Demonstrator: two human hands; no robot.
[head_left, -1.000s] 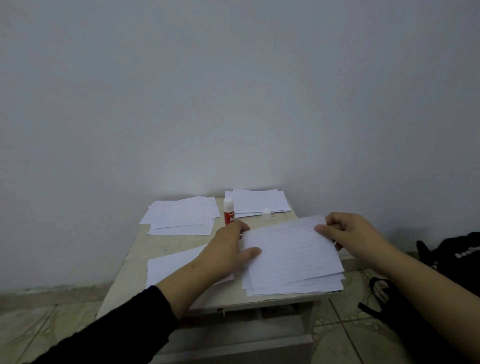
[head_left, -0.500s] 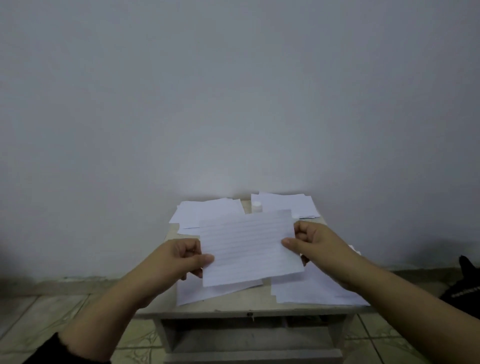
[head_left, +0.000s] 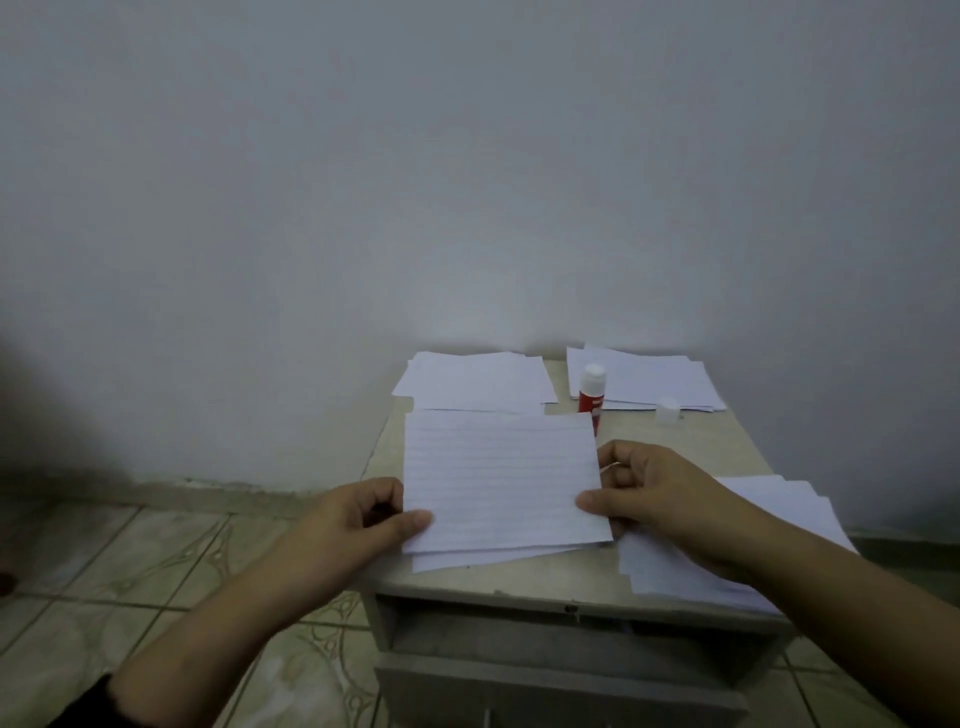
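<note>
Both hands hold a lined paper sheet above the worktop: the left hand pinches its left edge, the right hand its right edge, near a glue stick.

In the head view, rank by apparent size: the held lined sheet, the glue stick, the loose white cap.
1. lined sheet, largest
2. glue stick, farther from the camera
3. white cap, smallest, equally far
</note>
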